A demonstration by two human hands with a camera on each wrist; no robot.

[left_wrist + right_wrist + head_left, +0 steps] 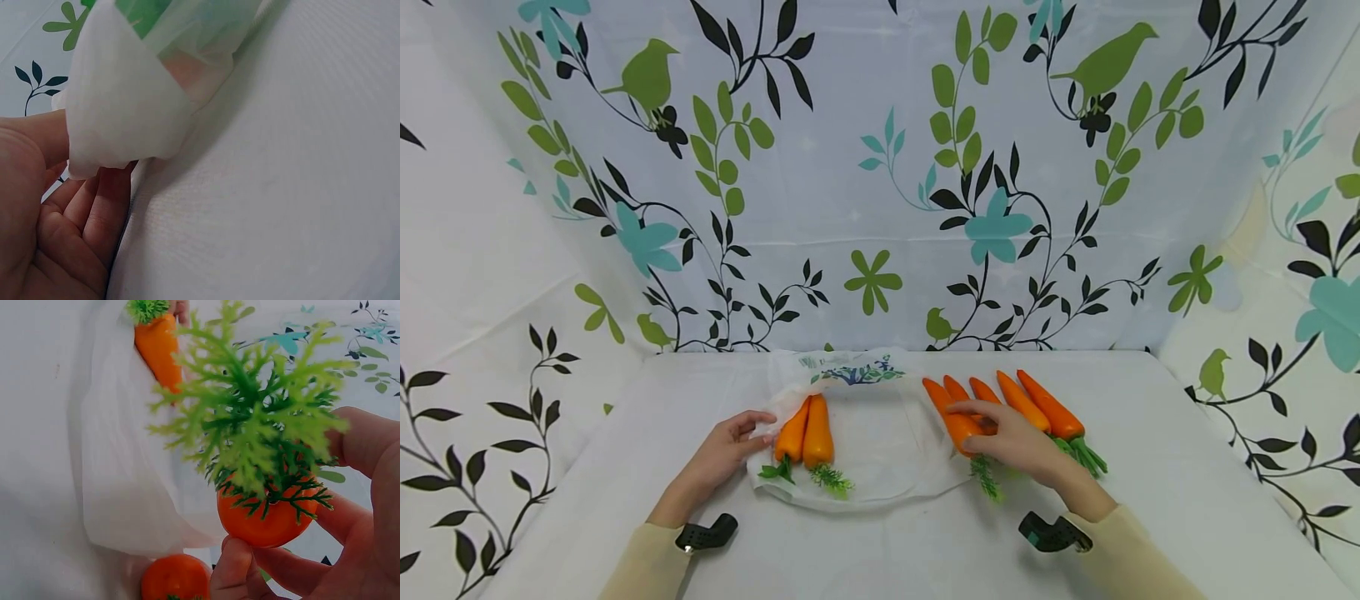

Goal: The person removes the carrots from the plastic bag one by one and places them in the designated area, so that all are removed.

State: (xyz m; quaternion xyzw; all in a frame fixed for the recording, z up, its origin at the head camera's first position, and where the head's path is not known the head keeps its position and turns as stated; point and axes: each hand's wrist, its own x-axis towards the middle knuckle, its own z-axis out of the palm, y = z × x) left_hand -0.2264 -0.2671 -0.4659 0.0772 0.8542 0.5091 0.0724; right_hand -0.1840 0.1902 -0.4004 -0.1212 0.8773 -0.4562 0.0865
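Note:
A thin white plastic bag (887,450) with a printed tree lies spread out. On its left part rest two toy-like carrots (817,433) with green tops. My left hand (722,454) pinches the bag's left edge; in the left wrist view the white film (125,94) covers the thumb tip and curled fingers. At the bag's right side, my right hand (1018,442) grips an orange carrot (953,421) between thumb and fingers. In the right wrist view its feathery green top (256,406) points toward the camera, over the round orange end (269,519).
Several more carrots lie side by side to the right, partly behind my right hand; the outermost carrot (1051,406) has thick green stems (1086,457). All lie on a white table (880,550). A leaf-and-bird patterned cloth (850,208) hangs behind and at both sides.

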